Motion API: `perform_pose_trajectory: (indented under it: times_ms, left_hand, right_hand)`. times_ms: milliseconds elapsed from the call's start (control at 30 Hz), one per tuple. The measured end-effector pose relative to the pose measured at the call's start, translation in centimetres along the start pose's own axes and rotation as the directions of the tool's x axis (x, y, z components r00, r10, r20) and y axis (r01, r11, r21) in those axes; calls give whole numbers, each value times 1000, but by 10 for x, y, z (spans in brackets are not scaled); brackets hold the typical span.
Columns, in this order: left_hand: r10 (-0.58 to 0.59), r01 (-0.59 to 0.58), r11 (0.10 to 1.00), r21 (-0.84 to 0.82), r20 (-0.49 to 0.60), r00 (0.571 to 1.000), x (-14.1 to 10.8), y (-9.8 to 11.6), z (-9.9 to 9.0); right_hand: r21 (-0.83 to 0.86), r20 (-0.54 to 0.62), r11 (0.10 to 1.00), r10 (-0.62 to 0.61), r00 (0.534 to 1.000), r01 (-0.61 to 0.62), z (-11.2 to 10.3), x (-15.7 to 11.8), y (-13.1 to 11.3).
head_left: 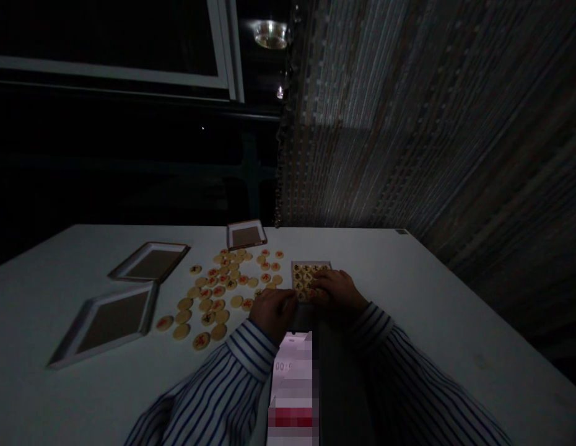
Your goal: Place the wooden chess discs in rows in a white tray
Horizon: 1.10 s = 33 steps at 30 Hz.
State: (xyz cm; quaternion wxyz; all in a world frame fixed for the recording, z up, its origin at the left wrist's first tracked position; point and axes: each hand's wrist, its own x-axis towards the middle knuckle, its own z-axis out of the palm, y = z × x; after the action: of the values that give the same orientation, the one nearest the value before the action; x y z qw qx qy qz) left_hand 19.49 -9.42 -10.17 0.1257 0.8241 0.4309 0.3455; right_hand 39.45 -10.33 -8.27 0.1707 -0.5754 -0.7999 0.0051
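Note:
A small box [311,264] holds rows of round wooden pieces [303,276] with dark characters, a few red ones near its front. My right hand [337,288] lies over the box's right side, its fingertips on the pieces; whether it grips one is hidden. At the box's front left corner is my left hand [275,308], fingers curled and drawn together; anything between them is too dark to make out. Loose round pieces [218,290] with red or black characters, some blank side up, are scattered left of the box.
Two open trays [149,261] [106,317] lie at the left of the white table [432,310]. Another open tray [246,235] is near the back edge. A lit phone [293,371] is below my hands. A bead curtain [362,124] hangs behind the table.

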Motion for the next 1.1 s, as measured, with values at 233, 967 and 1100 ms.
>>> perform_pose_trajectory:
  times_ms: [233,967,1100]
  left_hand:
    - [15,-15,1000,0,-9,1000,-1,-1,1]
    - [0,0,1000,-12,0,1000,-1,-2,2]
    - [4,-4,1000,-4,22,1000,-1,-3,2]
  right_hand:
    - [8,-5,1000,-6,1000,6,0,0,-3]
    - [-10,35,999,-30,999,31,-1,1,-2]
    - [-15,35,999,-31,999,31,-1,1,-2]
